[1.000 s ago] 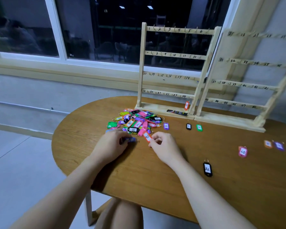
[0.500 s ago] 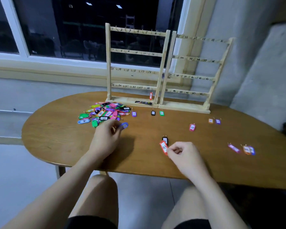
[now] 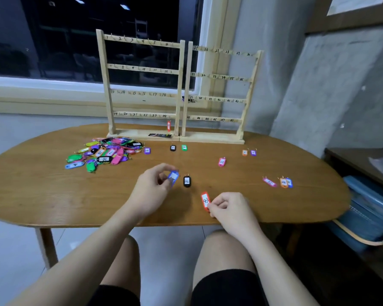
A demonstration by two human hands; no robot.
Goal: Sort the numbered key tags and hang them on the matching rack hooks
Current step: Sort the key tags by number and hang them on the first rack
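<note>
My left hand (image 3: pixel 152 187) pinches a blue key tag (image 3: pixel 173 177) just above the table. My right hand (image 3: pixel 229 208) pinches a red tag marked 43 (image 3: pixel 205 200) near the front edge. A black tag marked 32 (image 3: pixel 187 181) lies flat between the two hands. A heap of coloured tags (image 3: pixel 104 153) sits at the back left. Two wooden racks stand at the far edge, the left rack (image 3: pixel 142 70) numbered 1 to 24, the right rack (image 3: pixel 221 77) from 25 upward. One red tag (image 3: pixel 168 126) hangs at the left rack's bottom rail.
Loose tags lie spread on the oval wooden table (image 3: pixel 53 195): black (image 3: pixel 173 148), green (image 3: pixel 184 147), purple (image 3: pixel 147 151), pink (image 3: pixel 222 162), orange and purple (image 3: pixel 249 152), and three at the right (image 3: pixel 279 182). A blue bin (image 3: pixel 367 213) stands under a shelf at the right.
Both hands have drawn back from the heap toward the front edge, each carrying its tag. The view has swung right, showing the whole right rack and more loose tags.
</note>
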